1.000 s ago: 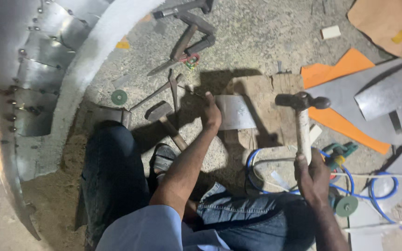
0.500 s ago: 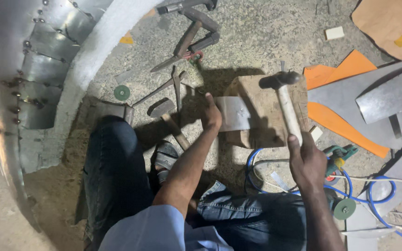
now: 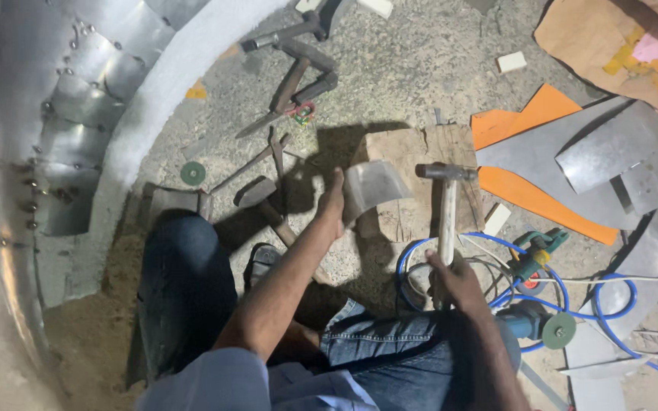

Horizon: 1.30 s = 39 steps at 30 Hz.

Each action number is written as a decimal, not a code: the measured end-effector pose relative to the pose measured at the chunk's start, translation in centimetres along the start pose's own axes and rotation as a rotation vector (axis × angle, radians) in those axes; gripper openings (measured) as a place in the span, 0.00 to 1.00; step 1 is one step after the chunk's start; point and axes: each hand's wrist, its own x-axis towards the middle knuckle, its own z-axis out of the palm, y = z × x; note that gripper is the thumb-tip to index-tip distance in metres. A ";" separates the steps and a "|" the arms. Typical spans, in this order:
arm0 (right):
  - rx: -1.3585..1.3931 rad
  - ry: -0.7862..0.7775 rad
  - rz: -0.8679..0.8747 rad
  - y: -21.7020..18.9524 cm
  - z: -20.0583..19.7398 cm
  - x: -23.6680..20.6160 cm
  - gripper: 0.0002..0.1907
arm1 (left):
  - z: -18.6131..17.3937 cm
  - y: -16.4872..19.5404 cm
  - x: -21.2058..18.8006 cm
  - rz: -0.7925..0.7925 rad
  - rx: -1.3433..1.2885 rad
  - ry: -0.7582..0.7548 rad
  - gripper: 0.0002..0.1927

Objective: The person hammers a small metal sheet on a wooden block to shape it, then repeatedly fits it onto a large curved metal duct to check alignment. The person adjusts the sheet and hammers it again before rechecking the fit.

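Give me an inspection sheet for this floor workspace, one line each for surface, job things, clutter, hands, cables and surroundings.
Surface: rough gritty floor, sandy near the knees.
Job things: curved metal piece on a wooden block; hammer with its head over the block.
Clutter: shears and hand tools, green disc, orange sheet, grey metal offcuts, cardboard.
Hands: left hand holds the metal piece's edge; right hand grips the hammer handle.
Cables: blue hose or cable looped by a green power tool; a white cord crosses it.
Surroundings: large riveted metal curve on the left.
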 end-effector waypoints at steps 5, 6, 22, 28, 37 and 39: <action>-0.535 0.295 -0.158 -0.6 1.0 -2.5 0.29 | -1.7 -0.1 -2.1 -0.128 -0.240 -0.097 0.25; -0.428 0.397 -0.281 -0.7 1.1 -3.2 0.28 | -2.2 -0.1 -2.5 -0.144 -0.275 -0.101 0.24; 1.152 -0.338 -0.282 -3.5 7.8 -9.7 0.16 | -2.7 -1.1 -15.5 0.693 0.348 -0.076 0.30; 1.334 -0.343 -0.269 -6.6 6.1 -11.3 0.23 | -3.6 -1.5 -18.9 0.864 0.412 -0.285 0.28; 0.122 -0.141 -0.546 -8.7 1.1 -11.3 0.18 | -4.3 5.6 -23.2 1.255 1.441 -0.050 0.47; -0.221 -0.087 -0.676 -9.7 0.5 -11.7 0.15 | -3.9 6.0 -23.5 1.256 1.476 -0.209 0.54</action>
